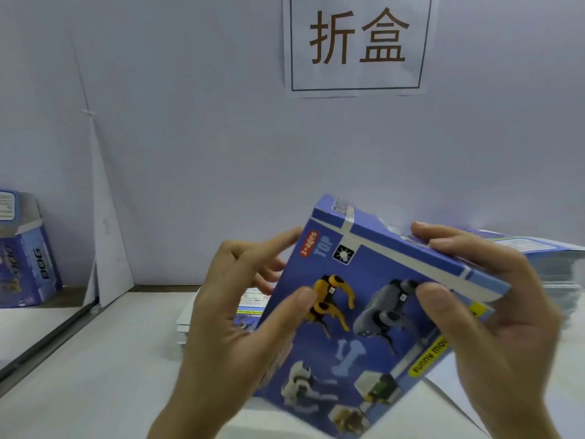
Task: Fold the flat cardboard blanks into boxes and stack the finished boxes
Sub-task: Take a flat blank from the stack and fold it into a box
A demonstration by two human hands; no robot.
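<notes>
Box in hand: from my remote feed I see a blue box (364, 315) printed with toy dogs and a bone, held up off the table (95, 375) in the lower middle of the head view. It is tilted, with its printed front face toward the camera and one narrow side panel showing along the upper right edge.
Left hand: my read is that the left hand (234, 315) grips the box at its left edge, with the thumb pressed on the front face over the yellow dog and the fingers reaching round the edge to the back.
Right hand: the right hand (497, 312) grips the upper right corner, fingers curled over the narrow side panel and thumb flat on the front face beside the grey dog.
Flat blanks: a tall stack of flat blanks (560, 270) sits on the table at the right, just behind the right hand (its lower part is hidden by that hand).
Finished box: one blue box marked DOG (28, 267) stands at the far left against the wall, well apart from the hands.
White sheets: a few flat white sheets (186, 321) lie on the table behind the left hand; I cannot tell what they are.
Wall sign: a white sign (357, 45) with two large brown characters hangs above.
</notes>
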